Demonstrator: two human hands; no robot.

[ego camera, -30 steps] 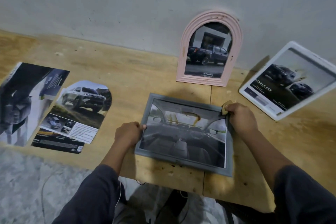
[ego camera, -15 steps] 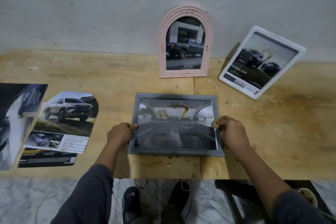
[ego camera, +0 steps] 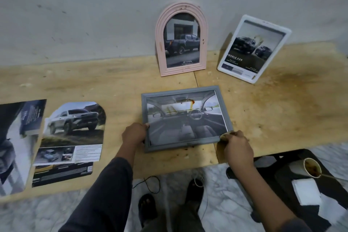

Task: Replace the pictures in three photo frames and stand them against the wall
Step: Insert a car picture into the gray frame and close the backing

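Two of three done: pink arched frame [ego camera: 181, 40] and, right of it, white frame [ego camera: 253, 49] lean on the wall; grey frame [ego camera: 185, 117], in front, gripped by left hand [ego camera: 134, 135] and right hand [ego camera: 237, 148], remains to stand.

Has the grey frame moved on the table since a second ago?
Yes. The grey frame has turned clockwise, its far edge now slanting against the table seam beside it.

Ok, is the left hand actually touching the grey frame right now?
Touching. In the head view the left hand wraps the left edge of the grey frame, thumb over the front border, fingers hidden behind it; no gap shows.
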